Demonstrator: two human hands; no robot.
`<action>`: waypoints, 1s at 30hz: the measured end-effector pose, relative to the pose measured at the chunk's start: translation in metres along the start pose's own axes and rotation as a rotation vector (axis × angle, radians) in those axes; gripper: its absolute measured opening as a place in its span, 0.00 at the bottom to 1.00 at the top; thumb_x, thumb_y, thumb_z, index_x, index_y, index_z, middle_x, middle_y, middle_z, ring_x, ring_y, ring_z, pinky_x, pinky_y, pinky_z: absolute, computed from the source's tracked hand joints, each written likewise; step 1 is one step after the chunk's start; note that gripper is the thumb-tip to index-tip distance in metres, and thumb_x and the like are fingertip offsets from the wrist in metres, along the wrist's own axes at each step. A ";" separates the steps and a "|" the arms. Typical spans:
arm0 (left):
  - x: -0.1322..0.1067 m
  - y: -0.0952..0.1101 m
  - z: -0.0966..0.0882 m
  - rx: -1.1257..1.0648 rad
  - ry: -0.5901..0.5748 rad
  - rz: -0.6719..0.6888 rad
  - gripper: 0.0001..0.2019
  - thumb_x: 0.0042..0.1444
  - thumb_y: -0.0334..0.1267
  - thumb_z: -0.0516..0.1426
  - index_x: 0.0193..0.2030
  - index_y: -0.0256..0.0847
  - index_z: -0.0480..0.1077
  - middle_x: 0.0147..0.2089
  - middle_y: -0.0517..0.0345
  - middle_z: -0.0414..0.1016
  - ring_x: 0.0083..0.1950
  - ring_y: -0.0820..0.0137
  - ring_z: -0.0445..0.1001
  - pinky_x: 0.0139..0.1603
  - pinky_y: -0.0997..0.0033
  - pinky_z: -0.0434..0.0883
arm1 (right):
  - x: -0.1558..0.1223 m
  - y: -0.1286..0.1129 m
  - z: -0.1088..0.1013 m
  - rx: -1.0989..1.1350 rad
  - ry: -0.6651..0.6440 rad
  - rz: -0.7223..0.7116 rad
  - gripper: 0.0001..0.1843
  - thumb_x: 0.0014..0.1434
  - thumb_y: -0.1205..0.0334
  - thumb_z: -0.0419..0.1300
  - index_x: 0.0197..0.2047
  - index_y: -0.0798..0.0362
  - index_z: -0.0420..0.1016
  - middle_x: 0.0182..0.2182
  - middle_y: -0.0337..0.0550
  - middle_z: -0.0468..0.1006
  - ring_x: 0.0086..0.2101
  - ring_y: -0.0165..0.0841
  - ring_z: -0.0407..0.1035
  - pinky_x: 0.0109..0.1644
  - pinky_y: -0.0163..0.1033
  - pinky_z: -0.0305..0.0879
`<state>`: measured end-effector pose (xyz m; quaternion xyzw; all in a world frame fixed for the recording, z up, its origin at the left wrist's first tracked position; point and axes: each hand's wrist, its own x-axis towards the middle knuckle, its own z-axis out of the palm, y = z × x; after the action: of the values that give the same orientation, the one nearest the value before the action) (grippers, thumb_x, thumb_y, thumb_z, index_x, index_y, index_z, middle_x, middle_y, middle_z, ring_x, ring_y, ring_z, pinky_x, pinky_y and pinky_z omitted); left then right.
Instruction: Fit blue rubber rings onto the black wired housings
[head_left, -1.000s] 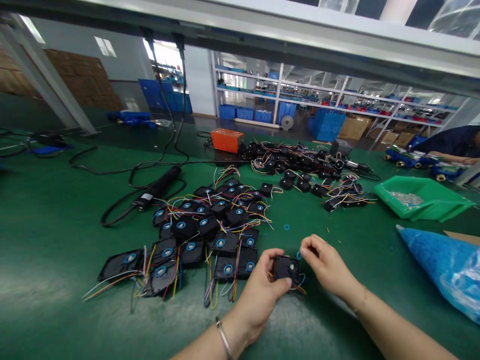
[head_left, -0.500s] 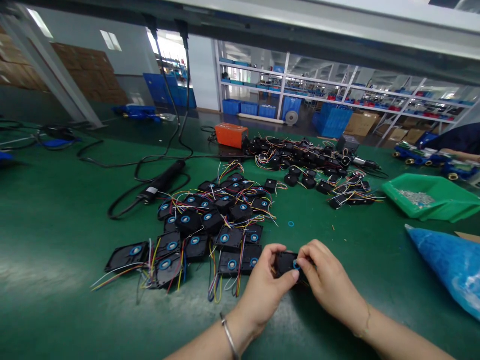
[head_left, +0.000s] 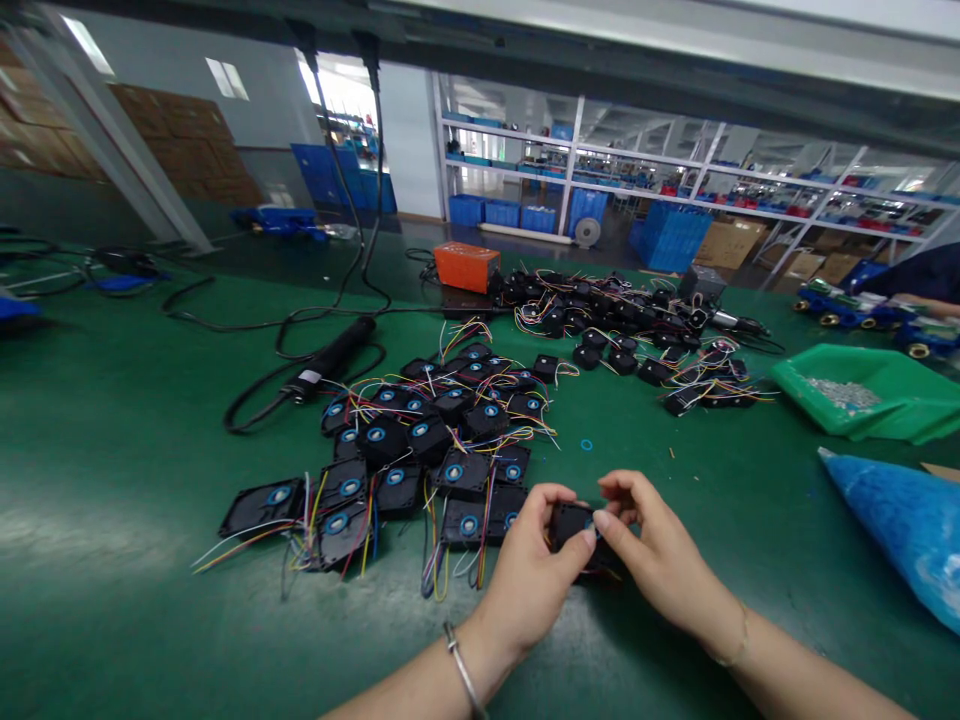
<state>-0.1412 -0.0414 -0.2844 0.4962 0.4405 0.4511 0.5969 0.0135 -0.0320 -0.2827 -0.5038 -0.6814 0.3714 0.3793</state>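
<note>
Left hand (head_left: pixel 531 568), grip clamped on black housing (head_left: pixel 570 523), right hand (head_left: pixel 660 548) touching it, grip unclear

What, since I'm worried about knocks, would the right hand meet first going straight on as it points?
The right hand would probably meet the black housing in the left hand; whether they touch is unclear.

Pale wall (head_left: pixel 172 65), white rack (head_left: pixel 572 150) (blue bins (head_left: pixel 501 212) below), green tabletop (head_left: pixel 142 430)

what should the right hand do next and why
Perhaps press lightly with the right hand: its thumb is at the black housing the left hand holds, and nearby housings carry blue rings on their faces. The exact contact is partly hidden.
</note>
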 end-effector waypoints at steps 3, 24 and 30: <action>-0.001 0.002 -0.001 0.022 0.045 0.025 0.14 0.53 0.32 0.55 0.45 0.40 0.57 0.40 0.59 0.66 0.42 0.69 0.64 0.44 0.68 0.63 | 0.002 -0.002 0.001 0.331 -0.211 0.080 0.13 0.61 0.59 0.52 0.49 0.50 0.60 0.44 0.44 0.67 0.44 0.35 0.63 0.48 0.40 0.60; -0.022 0.001 -0.003 0.643 0.101 0.216 0.24 0.55 0.30 0.49 0.59 0.47 0.50 0.61 0.50 0.44 0.62 0.62 0.52 0.61 0.55 0.57 | 0.012 0.018 0.004 0.175 -0.280 0.149 0.11 0.60 0.57 0.52 0.42 0.53 0.70 0.36 0.41 0.73 0.37 0.35 0.66 0.42 0.39 0.61; -0.033 -0.001 -0.002 1.037 0.044 0.447 0.22 0.51 0.31 0.54 0.54 0.47 0.61 0.65 0.52 0.45 0.65 0.50 0.43 0.60 0.43 0.54 | 0.062 0.013 -0.001 -0.428 -0.219 -0.110 0.11 0.61 0.57 0.53 0.34 0.50 0.75 0.34 0.41 0.74 0.39 0.35 0.67 0.47 0.41 0.61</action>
<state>-0.1501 -0.0729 -0.2831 0.7962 0.5010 0.3015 0.1554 0.0070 0.0311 -0.2854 -0.4915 -0.8080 0.2499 0.2076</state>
